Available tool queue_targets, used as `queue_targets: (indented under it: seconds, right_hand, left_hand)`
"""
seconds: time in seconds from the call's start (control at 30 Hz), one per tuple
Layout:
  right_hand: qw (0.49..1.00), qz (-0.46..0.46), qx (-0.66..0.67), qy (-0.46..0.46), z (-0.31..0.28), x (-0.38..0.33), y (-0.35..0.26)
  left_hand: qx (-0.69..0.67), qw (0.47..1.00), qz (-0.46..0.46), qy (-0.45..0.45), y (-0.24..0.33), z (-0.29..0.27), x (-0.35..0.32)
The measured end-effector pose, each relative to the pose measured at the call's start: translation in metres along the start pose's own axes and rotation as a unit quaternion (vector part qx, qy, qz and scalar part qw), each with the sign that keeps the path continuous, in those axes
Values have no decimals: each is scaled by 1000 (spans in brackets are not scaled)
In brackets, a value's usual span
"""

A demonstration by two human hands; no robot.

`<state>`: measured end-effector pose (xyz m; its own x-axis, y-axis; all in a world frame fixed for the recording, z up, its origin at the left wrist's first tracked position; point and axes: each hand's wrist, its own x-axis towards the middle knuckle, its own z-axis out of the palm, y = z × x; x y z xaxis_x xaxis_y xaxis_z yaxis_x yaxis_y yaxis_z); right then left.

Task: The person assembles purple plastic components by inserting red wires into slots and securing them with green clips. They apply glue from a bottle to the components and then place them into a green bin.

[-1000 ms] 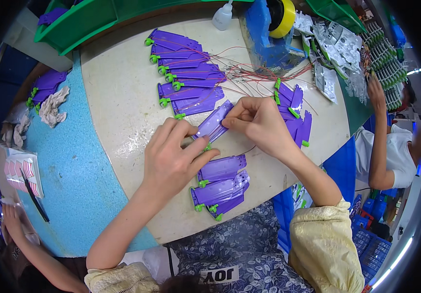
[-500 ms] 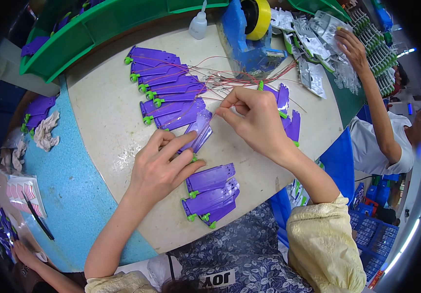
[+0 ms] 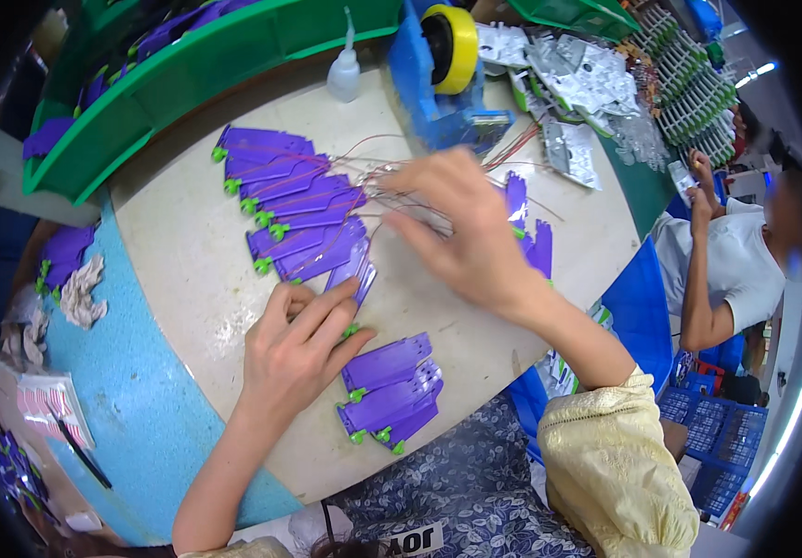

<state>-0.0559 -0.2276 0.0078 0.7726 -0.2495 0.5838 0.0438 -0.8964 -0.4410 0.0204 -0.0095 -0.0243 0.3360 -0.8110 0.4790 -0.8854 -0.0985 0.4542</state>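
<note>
My left hand (image 3: 298,344) presses its fingers and thumb around the lower end of a purple plastic piece (image 3: 364,284) with a green knob, holding it on the table. Just above it, a fanned row of similar purple pieces (image 3: 275,153) has thin red wires (image 3: 373,139) running from it to the right. My right hand (image 3: 461,232) hovers over the wire bundle, its fingers smeared by motion, so what they hold cannot be seen. Below my left hand lie several more purple pieces (image 3: 387,367). Others (image 3: 538,246) lie right of my right hand, partly hidden by it.
A blue tape dispenser (image 3: 410,84) with a yellow-rimmed roll and a white squeeze bottle (image 3: 344,79) stand at the back. Behind them curves a green bin (image 3: 178,84). Grey-white parts (image 3: 577,79) are heaped at the back right. On the right, a co-worker (image 3: 726,246) holds a pale part.
My right hand has moved up and left across the wires, while my left hand stays on the purple piece. The view has shifted slightly. The co-worker's hand has drawn back from the heap.
</note>
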Motion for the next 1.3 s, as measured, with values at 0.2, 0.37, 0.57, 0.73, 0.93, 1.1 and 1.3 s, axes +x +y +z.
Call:
queue_targets:
  seconds: [0.2, 0.37, 0.57, 0.73, 0.93, 1.1, 1.3]
  right_hand:
    - [925, 355, 132, -37, -68, 64, 57]
    - [819, 460, 341, -23, -74, 45, 47]
    - [880, 409, 155, -186, -68, 26, 6]
    - [854, 259, 333, -306, -17, -31, -38]
    - [895, 180, 250, -322, 1, -35, -32]
    - [984, 124, 79, -103, 0, -22, -25]
    - [988, 128, -21, -83, 22, 29, 2]
  left_hand:
    - [-26, 1000, 2, -1, 1, 5, -2]
    - [-41, 999, -29, 9, 1, 0, -3]
    - [-88, 994, -64, 8, -6, 1, -8]
    - [-106, 992, -64, 19, -5, 4, -5]
    - [-60, 994, -45, 76, 2, 11, -15]
    - [-30, 996, -81, 37, 11, 9, -12]
    - [12, 994, -65, 81, 10, -2, -1]
